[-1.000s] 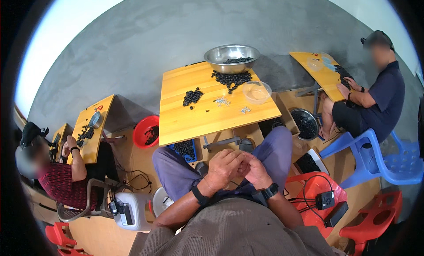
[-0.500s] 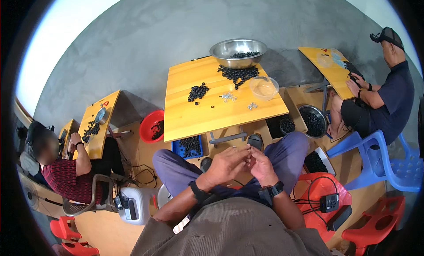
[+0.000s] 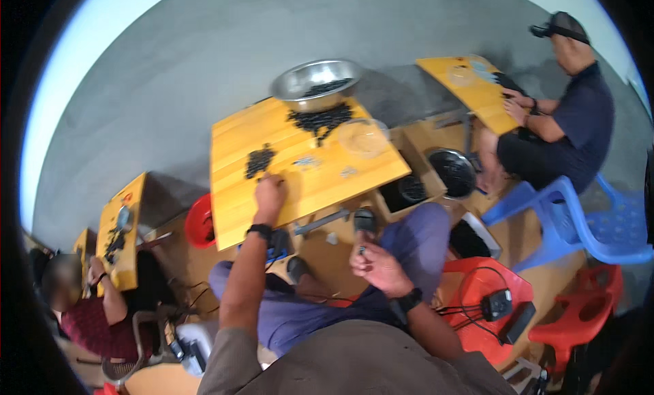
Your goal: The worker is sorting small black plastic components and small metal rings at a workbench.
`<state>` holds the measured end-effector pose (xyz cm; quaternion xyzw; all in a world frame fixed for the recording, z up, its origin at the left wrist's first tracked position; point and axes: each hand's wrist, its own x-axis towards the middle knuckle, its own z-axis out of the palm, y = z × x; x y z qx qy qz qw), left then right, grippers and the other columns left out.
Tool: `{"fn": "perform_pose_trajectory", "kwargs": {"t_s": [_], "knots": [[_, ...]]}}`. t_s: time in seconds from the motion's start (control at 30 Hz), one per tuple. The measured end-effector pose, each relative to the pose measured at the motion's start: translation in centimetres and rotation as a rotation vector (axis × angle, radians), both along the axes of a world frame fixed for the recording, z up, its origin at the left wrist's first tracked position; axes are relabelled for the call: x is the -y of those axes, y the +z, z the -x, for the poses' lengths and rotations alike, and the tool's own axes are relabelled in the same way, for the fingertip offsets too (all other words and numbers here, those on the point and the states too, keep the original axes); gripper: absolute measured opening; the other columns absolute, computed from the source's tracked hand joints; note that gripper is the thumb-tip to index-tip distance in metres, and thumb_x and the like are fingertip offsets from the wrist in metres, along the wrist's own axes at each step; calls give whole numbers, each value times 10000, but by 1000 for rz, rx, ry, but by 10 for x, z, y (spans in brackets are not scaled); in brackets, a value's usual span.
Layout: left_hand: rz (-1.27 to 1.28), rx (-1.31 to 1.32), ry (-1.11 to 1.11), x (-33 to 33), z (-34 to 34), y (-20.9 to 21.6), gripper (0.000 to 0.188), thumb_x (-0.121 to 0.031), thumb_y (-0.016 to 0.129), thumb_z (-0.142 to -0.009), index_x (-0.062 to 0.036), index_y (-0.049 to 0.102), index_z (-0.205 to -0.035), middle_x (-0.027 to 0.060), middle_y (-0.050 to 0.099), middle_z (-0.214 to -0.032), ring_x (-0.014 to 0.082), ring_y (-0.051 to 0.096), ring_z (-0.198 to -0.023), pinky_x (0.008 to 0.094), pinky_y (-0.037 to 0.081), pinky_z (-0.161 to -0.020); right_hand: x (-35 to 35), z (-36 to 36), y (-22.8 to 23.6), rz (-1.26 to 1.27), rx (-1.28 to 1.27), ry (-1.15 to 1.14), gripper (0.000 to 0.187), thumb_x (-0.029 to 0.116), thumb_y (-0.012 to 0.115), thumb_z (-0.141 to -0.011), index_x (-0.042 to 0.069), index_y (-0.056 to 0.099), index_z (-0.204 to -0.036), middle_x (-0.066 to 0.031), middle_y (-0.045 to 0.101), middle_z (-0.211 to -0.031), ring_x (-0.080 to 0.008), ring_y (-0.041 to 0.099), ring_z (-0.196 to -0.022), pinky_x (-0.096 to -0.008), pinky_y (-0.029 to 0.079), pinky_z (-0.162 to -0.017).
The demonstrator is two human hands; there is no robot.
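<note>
My left hand point(image 3: 271, 196) reaches onto the yellow wooden table point(image 3: 238, 211), its fingers bent together at the near edge of a small group of black round parts point(image 3: 259, 162). Motion blur hides what is between those fingertips. Over my lap, my right hand point(image 3: 383, 269) is closed, pinching a small dark part point(image 3: 362, 250) between thumb and fingers. To the right of the black group lie small silvery pieces point(image 3: 306, 162), with a second little cluster point(image 3: 348, 171) nearer the table's edge. Farther back, a larger heap of black parts point(image 3: 320, 122) spreads in front of a steel basin point(image 3: 317, 85).
A clear plastic tub point(image 3: 364, 137) stands at the table's right side. Below are a red basin point(image 3: 199, 221), a cardboard box point(image 3: 424, 164) and a steel bowl point(image 3: 451, 173). Co-workers sit left and right at other tables. A red stool point(image 3: 487, 286) with cables is beside me.
My hands, together over my lap before, have parted. The left moved forward onto the table beside the black parts; the right stays over my lap. The whole view has shifted and tilted.
</note>
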<state>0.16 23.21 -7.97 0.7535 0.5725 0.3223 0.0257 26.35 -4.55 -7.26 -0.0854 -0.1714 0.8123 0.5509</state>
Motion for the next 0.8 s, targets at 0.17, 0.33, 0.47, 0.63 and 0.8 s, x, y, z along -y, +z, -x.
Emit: {"fn": "perform_pose_trajectory", "kwargs": {"t_s": [0.17,0.33,0.47,0.63,0.8], "knots": [[-16,169,-120,40,9,6,135,-151,697,-849,-17,715,-841,173,667,-811,327,672,-746,416,527,-661,-6,11,-16,7,20,82,190,188,572,-1024,66,598,-1168,-20,535,-957,-128,499,-885,-269,423,-736],[222,270,-453,165,-41,80,77,-30,685,-881,17,682,-942,141,640,-777,217,618,-625,343,489,-590,-4,17,-28,82,121,-24,214,226,610,-1019,80,640,-1173,-10,652,-1123,-115,603,-957,-259,492,-751],[39,63,-666,221,-57,117,115,-7,709,-809,10,677,-918,179,638,-856,375,657,-735,424,544,-644,2,24,-8,57,178,-54,218,206,610,-1023,78,653,-1194,-21,681,-1162,-143,649,-1017,-289,534,-771],[49,-7,-674,235,-69,117,112,-9,697,-813,8,681,-922,185,637,-870,388,664,-756,429,556,-661,-1,30,-16,-23,160,-86,226,214,605,-1027,79,655,-1201,-19,685,-1126,-139,657,-990,-297,547,-780],[205,145,-628,242,-71,118,128,-17,699,-827,17,693,-950,170,638,-860,324,679,-731,383,552,-647,2,25,-9,0,162,-77,233,216,604,-1027,72,654,-1203,-19,688,-1095,-135,664,-957,-294,553,-782]]}}
